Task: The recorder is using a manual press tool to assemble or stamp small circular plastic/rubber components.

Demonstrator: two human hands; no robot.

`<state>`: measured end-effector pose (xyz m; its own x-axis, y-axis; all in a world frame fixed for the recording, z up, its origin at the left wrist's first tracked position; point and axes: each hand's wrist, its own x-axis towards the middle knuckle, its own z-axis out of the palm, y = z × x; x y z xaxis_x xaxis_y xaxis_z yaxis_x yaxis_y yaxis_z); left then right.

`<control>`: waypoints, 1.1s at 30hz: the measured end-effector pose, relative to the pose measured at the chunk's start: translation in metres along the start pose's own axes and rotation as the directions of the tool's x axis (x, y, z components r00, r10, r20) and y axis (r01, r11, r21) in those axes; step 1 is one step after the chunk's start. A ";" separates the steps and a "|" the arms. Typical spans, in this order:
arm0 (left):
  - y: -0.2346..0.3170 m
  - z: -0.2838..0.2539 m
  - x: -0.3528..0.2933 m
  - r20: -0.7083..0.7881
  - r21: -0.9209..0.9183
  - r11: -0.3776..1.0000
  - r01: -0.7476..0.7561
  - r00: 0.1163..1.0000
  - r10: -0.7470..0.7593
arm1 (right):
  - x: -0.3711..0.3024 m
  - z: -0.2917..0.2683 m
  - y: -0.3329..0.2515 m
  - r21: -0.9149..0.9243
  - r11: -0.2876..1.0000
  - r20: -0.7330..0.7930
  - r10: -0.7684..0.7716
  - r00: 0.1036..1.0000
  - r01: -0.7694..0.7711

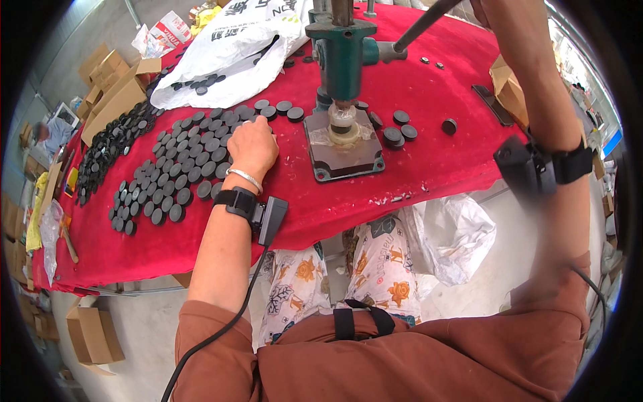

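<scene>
"Red tablecloth runs wide, with cardboard boxes piled beyond its left end. What lies on it?"

"Black discs, spread in a broad patch left of the green press, plus a small cluster (1 more sits apart) to its right."

"And the hands?"

"The left hand is at the right edge of the patch, fingers curled; I can't tell whether they pinch a disc. The right hand is up by the press lever, mostly cut off, so I can't tell its grip."

"Which step is this?"

"Feeding the press, I'd judge: 1 hand at the discs, 1 near the lever. The next move seems to call for a disc set squarely under the ram, then the left fingers well clear before any pull."
</scene>
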<state>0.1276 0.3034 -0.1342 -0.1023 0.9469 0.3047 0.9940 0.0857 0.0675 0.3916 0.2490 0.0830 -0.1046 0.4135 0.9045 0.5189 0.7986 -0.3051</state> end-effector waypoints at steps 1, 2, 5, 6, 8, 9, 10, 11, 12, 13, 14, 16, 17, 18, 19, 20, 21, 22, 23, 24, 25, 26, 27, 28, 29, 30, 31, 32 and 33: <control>-0.001 -0.003 -0.001 0.005 0.010 1.000 0.005 1.000 -0.005 | 0.002 0.006 0.003 0.040 0.999 -0.005 -0.025 1.000 0.026; 0.000 -0.007 -0.003 0.028 -0.033 0.999 0.003 1.000 -0.002 | 0.002 0.010 0.007 0.047 0.999 -0.006 -0.020 1.000 0.020; 0.010 -0.010 -0.013 -0.015 -0.376 0.922 -0.093 0.995 0.094 | 0.001 0.018 0.015 0.110 0.991 -0.079 -0.068 0.995 0.076; 0.017 -0.010 -0.016 -0.103 -0.637 0.747 -0.190 0.981 0.162 | 0.001 0.017 0.014 0.085 0.993 -0.085 -0.069 0.994 0.077; 0.047 -0.019 -0.023 -0.106 -0.704 0.672 -0.228 0.970 0.218 | 0.000 0.007 0.014 0.033 0.997 -0.086 -0.065 0.994 0.068; 0.046 -0.022 -0.026 -0.103 -0.739 0.636 -0.224 0.969 0.222 | 0.000 0.014 0.019 0.084 0.994 -0.064 -0.069 0.996 0.074; 0.042 -0.017 -0.025 -0.092 -0.725 0.658 -0.203 0.975 0.200 | -0.001 0.022 0.025 0.134 0.988 -0.042 -0.074 0.996 0.079; 0.043 -0.013 -0.024 -0.095 -0.718 0.665 -0.205 0.975 0.199 | 0.000 0.023 0.019 0.131 0.988 -0.045 -0.079 0.996 0.084; 0.044 -0.010 -0.022 -0.098 -0.710 0.673 -0.206 0.976 0.195 | 0.001 0.027 0.012 0.109 0.993 -0.092 -0.040 0.995 0.050; 0.051 -0.009 -0.020 -0.107 -0.720 0.657 -0.222 0.972 0.210 | 0.001 0.026 0.010 0.077 0.997 -0.139 0.003 0.990 0.008; 0.057 -0.009 -0.018 -0.107 -0.724 0.652 -0.227 0.970 0.218 | 0.002 0.023 0.015 0.068 0.998 -0.140 0.003 0.990 0.007; 0.066 -0.010 -0.014 -0.090 -0.737 0.637 -0.225 0.967 0.238 | 0.007 0.023 0.017 0.084 0.993 -0.124 -0.072 0.990 0.083; 0.067 -0.009 -0.013 -0.087 -0.739 0.636 -0.223 0.967 0.237 | 0.008 0.024 0.011 0.084 0.993 -0.122 -0.071 0.990 0.081; 0.066 -0.007 -0.012 -0.081 -0.721 0.662 -0.205 0.973 0.214 | 0.009 0.024 0.002 0.005 0.999 -0.114 0.052 0.992 -0.052; 0.064 -0.003 -0.012 -0.074 -0.703 0.687 -0.185 0.979 0.188 | 0.006 0.027 -0.010 -0.074 0.980 -0.114 0.173 0.978 -0.182; 0.064 0.000 -0.012 -0.076 -0.706 0.682 -0.190 0.978 0.194 | 0.000 0.021 -0.015 -0.083 0.980 -0.116 0.172 0.978 -0.182; 0.064 0.005 -0.012 -0.130 -0.731 0.643 -0.228 0.972 0.197 | -0.008 0.013 -0.017 -0.084 0.981 -0.086 0.168 0.982 -0.176; 0.065 0.008 -0.012 -0.184 -0.750 0.607 -0.264 0.964 0.193 | -0.018 0.004 -0.014 -0.079 0.982 -0.054 0.165 0.985 -0.169; 0.066 0.007 -0.012 -0.182 -0.752 0.605 -0.261 0.965 0.190 | -0.030 -0.002 -0.009 -0.072 0.984 -0.018 0.163 0.986 -0.164; 0.068 0.004 -0.012 -0.161 -0.752 0.613 -0.242 0.969 0.185 | -0.041 -0.009 -0.004 -0.066 0.985 0.019 0.160 0.987 -0.159; 0.066 0.004 -0.014 -0.136 -0.745 0.631 -0.215 0.976 0.173 | -0.054 -0.013 0.003 -0.045 0.986 0.058 0.161 0.985 -0.158; 0.065 0.006 -0.014 -0.136 -0.747 0.629 -0.214 0.976 0.171 | -0.065 -0.016 0.005 -0.038 0.988 0.092 0.155 0.984 -0.152; 0.064 0.009 -0.013 -0.124 -0.773 0.601 -0.203 0.978 0.170 | -0.077 -0.018 0.009 -0.020 0.999 0.119 0.032 0.992 -0.030; 0.062 0.011 -0.012 -0.112 -0.794 0.578 -0.188 0.980 0.166 | -0.089 -0.015 0.012 0.007 0.996 0.143 -0.092 0.986 0.092; 0.062 0.012 -0.011 -0.111 -0.796 0.575 -0.188 0.980 0.167 | -0.104 -0.012 0.011 0.036 0.999 0.132 -0.043 0.990 0.038; 0.063 0.013 -0.011 -0.101 -0.804 0.568 -0.177 0.981 0.164 | -0.117 -0.010 0.009 0.067 0.998 0.124 0.007 0.992 -0.015; 0.064 0.013 -0.010 -0.090 -0.811 0.561 -0.168 0.982 0.164 | -0.125 -0.012 0.003 0.033 0.995 0.155 0.093 0.984 -0.099; 0.064 0.014 -0.010 -0.089 -0.813 0.558 -0.167 0.982 0.166 | -0.132 -0.011 -0.004 0.036 0.976 0.175 0.205 0.963 -0.214; 0.064 0.013 -0.010 -0.119 -0.809 0.554 -0.198 0.977 0.176 | -0.141 -0.005 0.003 0.076 0.985 0.105 0.144 0.984 -0.152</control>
<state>0.1925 0.3031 -0.1458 0.0706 0.9034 0.4229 0.5403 -0.3910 0.7451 0.4125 0.1909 -0.0435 -0.1175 0.5678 0.8147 0.4627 0.7572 -0.4609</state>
